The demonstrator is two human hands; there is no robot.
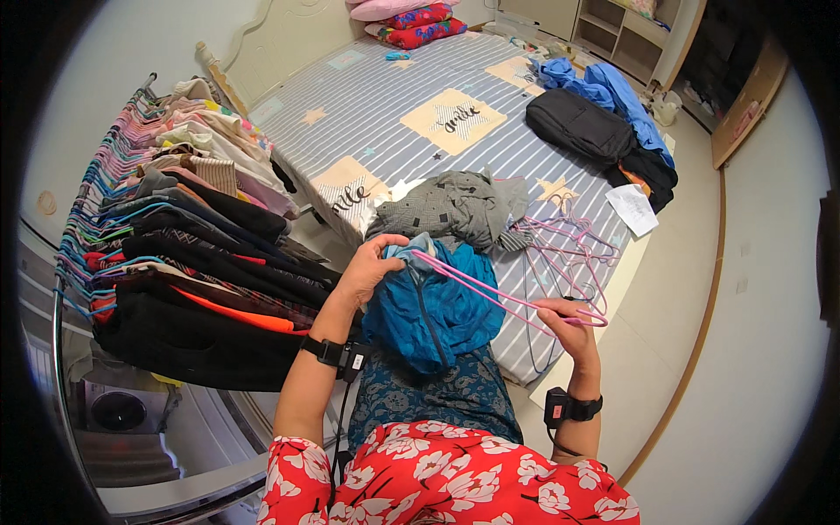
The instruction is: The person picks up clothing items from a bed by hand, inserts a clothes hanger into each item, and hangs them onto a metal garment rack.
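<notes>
A blue zip-front jacket (464, 311) lies bunched over my lap, against the edge of the bed. My left hand (366, 269) pinches its collar, thumb and fingers closed on the fabric. In my right hand (573, 331) is a pink clothes hanger (479, 286), gripped near its hook end. The hanger slants up and left, and its far end reaches the jacket's neck beside my left fingers. Just beyond the jacket, a crumpled grey patterned garment (437, 207) rests on the bed. Several loose pink and dark hangers (569, 245) are tangled to its right.
At the left stands a metal rack (58, 350) packed with hung clothes (210, 254). The striped bed (332, 114) holds a black bag (579, 127), blue clothing (612, 87), white paper (632, 210) and folded bedding (416, 26). A wall (770, 289) runs along the right.
</notes>
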